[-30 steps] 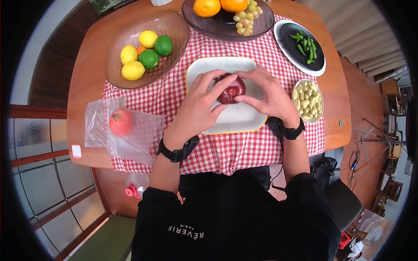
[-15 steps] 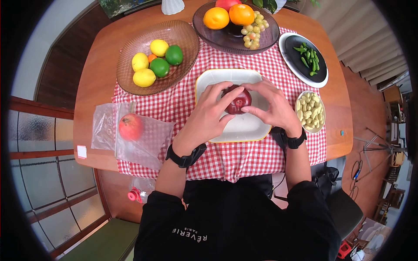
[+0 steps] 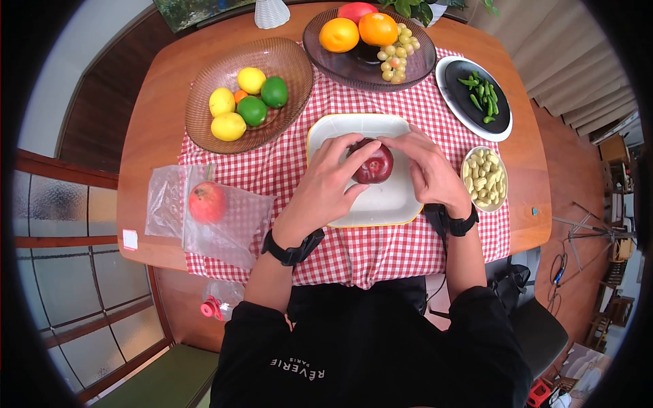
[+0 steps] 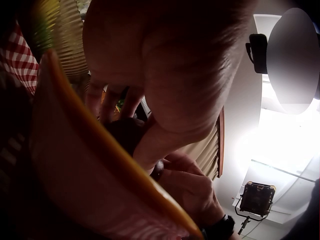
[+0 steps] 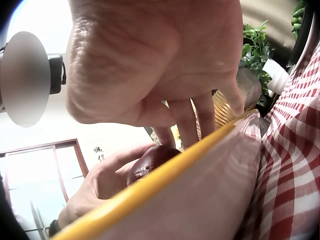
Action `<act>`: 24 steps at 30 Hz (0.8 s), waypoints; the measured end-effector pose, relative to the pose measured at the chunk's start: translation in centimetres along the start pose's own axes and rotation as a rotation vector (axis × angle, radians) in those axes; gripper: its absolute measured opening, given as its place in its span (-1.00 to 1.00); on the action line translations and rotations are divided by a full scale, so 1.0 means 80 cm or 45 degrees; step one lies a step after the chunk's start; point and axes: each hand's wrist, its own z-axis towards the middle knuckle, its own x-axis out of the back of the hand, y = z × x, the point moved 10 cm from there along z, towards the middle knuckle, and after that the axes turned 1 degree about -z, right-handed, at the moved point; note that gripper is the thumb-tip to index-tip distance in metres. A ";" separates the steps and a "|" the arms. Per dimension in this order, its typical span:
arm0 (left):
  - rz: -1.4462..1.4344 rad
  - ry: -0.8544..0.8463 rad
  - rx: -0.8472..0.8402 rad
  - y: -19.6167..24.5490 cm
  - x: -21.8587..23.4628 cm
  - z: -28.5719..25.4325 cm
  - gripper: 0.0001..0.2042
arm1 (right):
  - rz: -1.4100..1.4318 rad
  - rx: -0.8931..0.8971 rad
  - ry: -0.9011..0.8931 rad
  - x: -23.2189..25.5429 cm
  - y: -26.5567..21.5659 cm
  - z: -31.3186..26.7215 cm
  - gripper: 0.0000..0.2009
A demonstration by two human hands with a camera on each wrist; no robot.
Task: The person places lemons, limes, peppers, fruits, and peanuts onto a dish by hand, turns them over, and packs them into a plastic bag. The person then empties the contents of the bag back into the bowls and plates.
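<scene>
Dark red apple [image 3: 373, 163] sat on the white plate [image 3: 381, 204] with the yellow rim, middle of the checked cloth [image 3: 354, 245]. Gripped from both sides — left hand [image 3: 325, 183] curled round its left flank with fingertips over the top, right hand [image 3: 427, 166] curled against its right side. Seen from the right wrist as a dark rounded shape [image 5: 150, 162] just behind the plate's yellow rim [image 5: 165, 185], fingers [image 5: 182, 120] bent down toward it. Murky from the left wrist: apple [image 4: 125, 137] in shadow under the palm, contact hard to make out there.

Beyond the plate — brown glass bowl [image 3: 204, 132] of lemons and limes at upper left, darker dish [image 3: 422, 64] with oranges and grapes behind, black plate of green pods [image 3: 481, 92] and a small bowl of peanuts [image 3: 484, 178] to the right. Well apart on the left, a reddish fruit [image 3: 207, 202] lay in a clear plastic bag [image 3: 238, 231] at the table's edge.
</scene>
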 end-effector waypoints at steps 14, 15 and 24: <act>-0.021 0.007 -0.019 -0.002 -0.002 -0.002 -0.25 | -0.036 -0.061 0.008 -0.003 -0.002 0.000 -0.50; -0.020 0.007 -0.018 -0.002 -0.002 -0.002 -0.25 | -0.035 -0.060 0.007 -0.004 -0.001 0.000 -0.50; -0.034 -0.006 -0.013 -0.001 -0.002 -0.001 -0.25 | -0.003 -0.067 0.020 -0.003 -0.002 0.001 -0.54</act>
